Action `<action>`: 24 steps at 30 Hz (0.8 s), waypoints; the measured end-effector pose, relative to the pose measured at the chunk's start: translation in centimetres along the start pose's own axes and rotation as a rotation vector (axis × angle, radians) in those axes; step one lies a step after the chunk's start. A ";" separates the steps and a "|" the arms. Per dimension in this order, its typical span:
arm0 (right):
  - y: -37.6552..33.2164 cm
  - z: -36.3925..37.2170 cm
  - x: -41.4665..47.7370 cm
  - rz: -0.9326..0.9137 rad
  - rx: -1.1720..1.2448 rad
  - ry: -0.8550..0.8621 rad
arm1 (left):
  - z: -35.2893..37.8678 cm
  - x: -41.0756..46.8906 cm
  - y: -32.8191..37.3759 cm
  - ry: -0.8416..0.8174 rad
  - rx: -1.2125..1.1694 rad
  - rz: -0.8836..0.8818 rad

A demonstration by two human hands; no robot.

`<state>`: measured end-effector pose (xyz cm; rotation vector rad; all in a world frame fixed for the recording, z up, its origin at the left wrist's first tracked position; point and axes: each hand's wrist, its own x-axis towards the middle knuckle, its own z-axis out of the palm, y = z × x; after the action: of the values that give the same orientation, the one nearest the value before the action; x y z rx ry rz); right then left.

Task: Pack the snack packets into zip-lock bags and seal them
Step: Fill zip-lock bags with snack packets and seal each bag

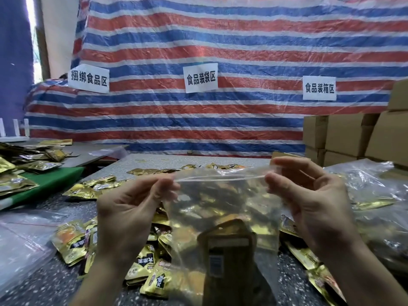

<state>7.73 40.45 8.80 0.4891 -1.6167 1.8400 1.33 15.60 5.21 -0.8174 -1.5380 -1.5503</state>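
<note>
Backdrop: red/blue/white striped tarp (220, 40) spans the whole far side and bulges out low at far left. Three white paper signs with black Chinese text sit on it: left sign (89, 78), middle sign (201, 77), right sign (319, 88), the left one tilted. Brown cardboard boxes (353, 133) are stacked far right, just in front of the tarp. Work surface is a dark speckled table (55, 281). Green board (55, 180) lies at left, grey table (92, 151) beyond it. White slatted rack (13, 131) far left, blue panel (13, 62) above it.
</note>
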 end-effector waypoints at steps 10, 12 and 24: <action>-0.1 -0.5 -0.3 0.026 0.011 -0.062 | -0.1 -0.2 0.2 -0.124 0.149 0.072; -0.2 -0.6 -0.3 0.030 0.020 -0.092 | 0.1 -0.4 0.4 -0.117 0.080 0.028; -0.8 -1.7 0.1 0.153 0.130 -0.160 | 0.4 -0.2 1.1 -0.150 -0.147 -0.053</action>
<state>8.42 42.20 9.21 0.5979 -1.6864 2.0750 2.37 16.04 5.65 -1.0032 -1.5766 -1.6889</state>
